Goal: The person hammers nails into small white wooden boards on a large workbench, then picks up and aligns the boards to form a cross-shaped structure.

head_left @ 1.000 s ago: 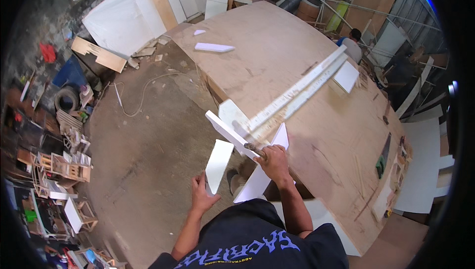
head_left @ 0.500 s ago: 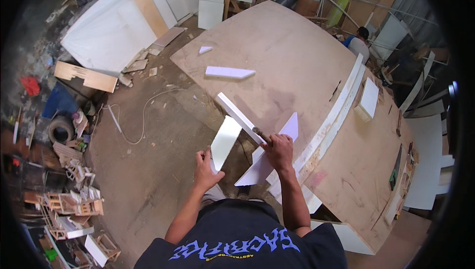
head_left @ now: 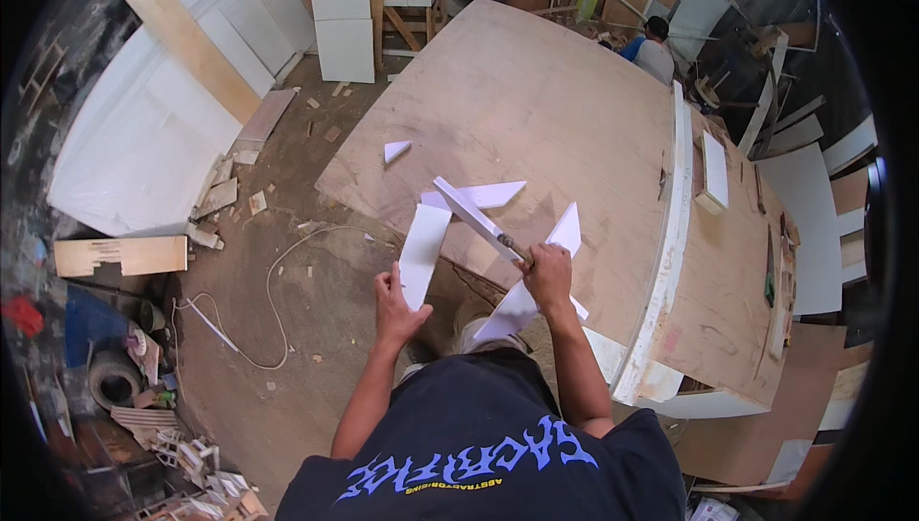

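My left hand [head_left: 394, 308] grips the lower end of a white board piece [head_left: 421, 248], thumb on one side and fingers on the other. The piece stands tilted off the table's near corner. Its far end meets a narrow white strip [head_left: 466, 210] lying slantwise. In my right fist [head_left: 548, 277] is a tool with a worn brown handle [head_left: 517, 249], its end over the strip; its kind I cannot make out. Below and beside that hand are an angled white piece [head_left: 509, 312] and a pointed white piece [head_left: 567, 231]. Another angled cut piece [head_left: 500, 194] lies just behind the strip.
The large plywood table [head_left: 536, 90] bears a small white triangle [head_left: 395, 150], a long white rail [head_left: 661, 301] and a white box-like piece [head_left: 712, 171]. A cord [head_left: 285, 329] loops over the floor. A person [head_left: 655, 54] is beyond the table's far right. Scrap wood lies at left.
The view has shifted, so the table and the room sit differently in it. The left-hand board piece is held more upright, its far end now against the strip. Both hands keep their grip.
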`<act>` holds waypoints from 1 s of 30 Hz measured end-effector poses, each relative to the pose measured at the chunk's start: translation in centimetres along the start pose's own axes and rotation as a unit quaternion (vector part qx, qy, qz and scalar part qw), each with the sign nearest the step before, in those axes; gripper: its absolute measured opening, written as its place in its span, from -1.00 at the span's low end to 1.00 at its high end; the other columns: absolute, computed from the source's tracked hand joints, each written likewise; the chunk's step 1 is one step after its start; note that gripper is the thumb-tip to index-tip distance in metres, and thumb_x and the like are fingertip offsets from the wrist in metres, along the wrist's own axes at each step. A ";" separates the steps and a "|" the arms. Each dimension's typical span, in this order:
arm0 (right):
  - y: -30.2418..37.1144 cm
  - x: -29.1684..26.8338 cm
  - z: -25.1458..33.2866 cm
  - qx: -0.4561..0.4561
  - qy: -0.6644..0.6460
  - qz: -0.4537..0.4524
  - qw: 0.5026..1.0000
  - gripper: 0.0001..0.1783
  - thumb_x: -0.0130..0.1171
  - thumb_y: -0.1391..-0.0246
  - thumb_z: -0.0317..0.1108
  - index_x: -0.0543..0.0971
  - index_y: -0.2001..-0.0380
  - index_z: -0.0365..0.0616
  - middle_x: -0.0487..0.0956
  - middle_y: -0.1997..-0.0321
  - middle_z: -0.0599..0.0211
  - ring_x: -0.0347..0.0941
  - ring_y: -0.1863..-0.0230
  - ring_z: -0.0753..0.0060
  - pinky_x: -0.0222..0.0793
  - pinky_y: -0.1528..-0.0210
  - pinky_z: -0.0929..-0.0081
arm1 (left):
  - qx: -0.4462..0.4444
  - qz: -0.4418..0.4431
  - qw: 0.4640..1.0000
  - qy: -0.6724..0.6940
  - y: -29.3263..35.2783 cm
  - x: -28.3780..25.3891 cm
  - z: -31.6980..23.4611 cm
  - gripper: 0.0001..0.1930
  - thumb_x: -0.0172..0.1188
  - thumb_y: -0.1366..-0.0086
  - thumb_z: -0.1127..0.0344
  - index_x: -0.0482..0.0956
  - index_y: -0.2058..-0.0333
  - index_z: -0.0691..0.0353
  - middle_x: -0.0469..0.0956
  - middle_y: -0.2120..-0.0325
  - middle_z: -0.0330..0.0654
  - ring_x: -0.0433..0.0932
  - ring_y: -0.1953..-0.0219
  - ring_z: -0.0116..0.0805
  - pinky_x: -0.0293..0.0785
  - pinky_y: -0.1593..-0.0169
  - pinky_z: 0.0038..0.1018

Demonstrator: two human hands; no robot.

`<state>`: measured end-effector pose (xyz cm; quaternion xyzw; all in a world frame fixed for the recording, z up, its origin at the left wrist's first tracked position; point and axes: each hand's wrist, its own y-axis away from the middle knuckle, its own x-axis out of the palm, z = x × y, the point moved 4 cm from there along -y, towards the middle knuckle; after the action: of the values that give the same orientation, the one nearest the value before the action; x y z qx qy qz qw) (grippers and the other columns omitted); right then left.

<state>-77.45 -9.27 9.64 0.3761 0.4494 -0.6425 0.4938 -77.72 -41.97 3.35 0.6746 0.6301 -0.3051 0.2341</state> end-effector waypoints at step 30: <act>-36.2 20.3 -3.6 0.074 0.020 -0.054 0.996 -0.91 0.22 -0.14 -0.40 0.66 0.29 -0.12 0.72 -0.03 0.24 0.61 -0.14 0.07 0.38 -0.26 0.05 | 0.122 0.149 0.979 0.070 -33.4 9.6 11.1 -0.20 0.32 -0.34 0.37 0.18 -0.47 0.47 0.33 -0.26 0.25 0.33 -0.31 0.23 0.26 -0.43 -0.03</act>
<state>-117.12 -7.92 -2.83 0.3997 0.4302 -0.6922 0.4195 -112.00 -39.77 -8.93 0.8039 0.4955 -0.2937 0.1481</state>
